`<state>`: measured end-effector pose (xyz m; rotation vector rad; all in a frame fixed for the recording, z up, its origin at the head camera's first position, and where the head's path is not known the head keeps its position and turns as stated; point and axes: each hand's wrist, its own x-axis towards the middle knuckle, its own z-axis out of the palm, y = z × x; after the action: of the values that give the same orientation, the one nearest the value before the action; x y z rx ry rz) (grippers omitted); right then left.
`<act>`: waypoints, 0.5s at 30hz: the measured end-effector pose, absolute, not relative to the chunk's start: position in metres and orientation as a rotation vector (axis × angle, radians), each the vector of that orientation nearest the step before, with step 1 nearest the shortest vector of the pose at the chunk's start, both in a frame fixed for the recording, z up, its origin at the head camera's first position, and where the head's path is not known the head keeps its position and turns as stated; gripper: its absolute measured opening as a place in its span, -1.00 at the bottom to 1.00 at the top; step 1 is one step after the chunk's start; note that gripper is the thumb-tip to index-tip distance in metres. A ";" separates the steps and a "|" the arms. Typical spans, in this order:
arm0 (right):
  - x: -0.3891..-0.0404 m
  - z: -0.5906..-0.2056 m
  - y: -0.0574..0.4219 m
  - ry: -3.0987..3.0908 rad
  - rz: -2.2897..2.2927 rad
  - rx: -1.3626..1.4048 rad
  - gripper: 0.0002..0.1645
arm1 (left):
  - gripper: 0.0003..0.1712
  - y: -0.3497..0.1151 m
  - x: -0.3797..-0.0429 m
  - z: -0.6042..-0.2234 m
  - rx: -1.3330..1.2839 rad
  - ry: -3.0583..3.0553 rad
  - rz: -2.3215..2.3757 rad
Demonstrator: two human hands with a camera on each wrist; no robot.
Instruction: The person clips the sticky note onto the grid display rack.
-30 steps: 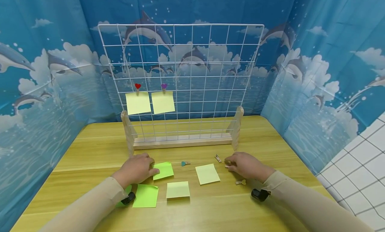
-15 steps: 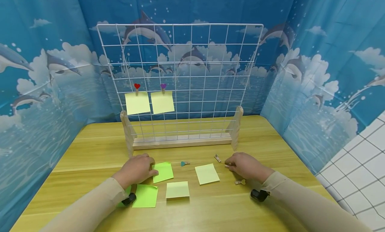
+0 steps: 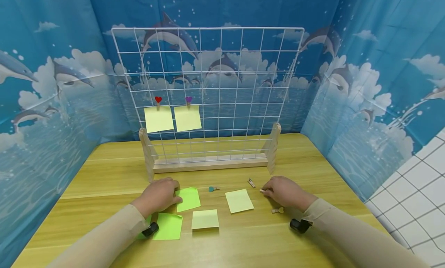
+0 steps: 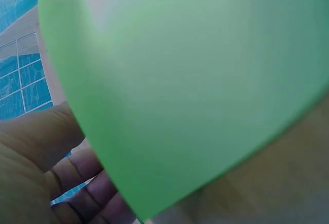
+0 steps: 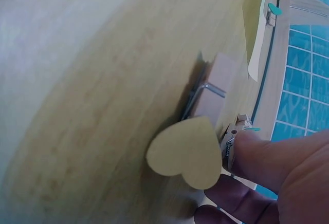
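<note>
My left hand (image 3: 159,194) is at the left edge of a bright green sticky note (image 3: 189,199), thumb over it and fingers curled at its upper left corner. Beneath my left wrist lies another green note (image 4: 195,90), which fills most of the left wrist view and hides the fingertips. Low on the table at right, my right hand (image 3: 284,191) pinches a small wooden clothespin (image 5: 229,144) between thumb and fingers. Beside it rests a clothespin with a yellow heart (image 5: 187,152). A further clothespin (image 3: 252,183) lies just left of the right hand.
A white wire grid (image 3: 219,88) stands in a wooden base (image 3: 212,165); red-heart (image 3: 158,100) and purple-heart clothespins (image 3: 189,100) hold two yellow notes on it. On the table lie pale yellow notes (image 3: 239,201), a green note (image 3: 167,226) and a teal-heart clothespin (image 3: 213,189).
My right fingers have come together on the clothespin. The green note at my left hand has tilted slightly, its lower left corner coming down; the left hand has barely moved.
</note>
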<state>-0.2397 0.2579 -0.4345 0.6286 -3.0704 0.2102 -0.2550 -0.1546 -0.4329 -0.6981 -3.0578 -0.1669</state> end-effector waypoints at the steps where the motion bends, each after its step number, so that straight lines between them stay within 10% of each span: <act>1: -0.240 -0.435 0.258 -3.066 0.202 0.630 -0.82 | -0.62 -0.154 -0.255 -0.433 -0.697 -3.062 -0.173; 15: -0.240 -0.437 0.262 -3.035 0.189 0.657 -0.93 | -0.78 -0.150 -0.258 -0.430 -0.729 -3.087 -0.341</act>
<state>-0.2402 0.2616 -0.4367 0.6571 -3.0352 0.1892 -0.2579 -0.1504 -0.4299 -0.7292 -3.0868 -0.3414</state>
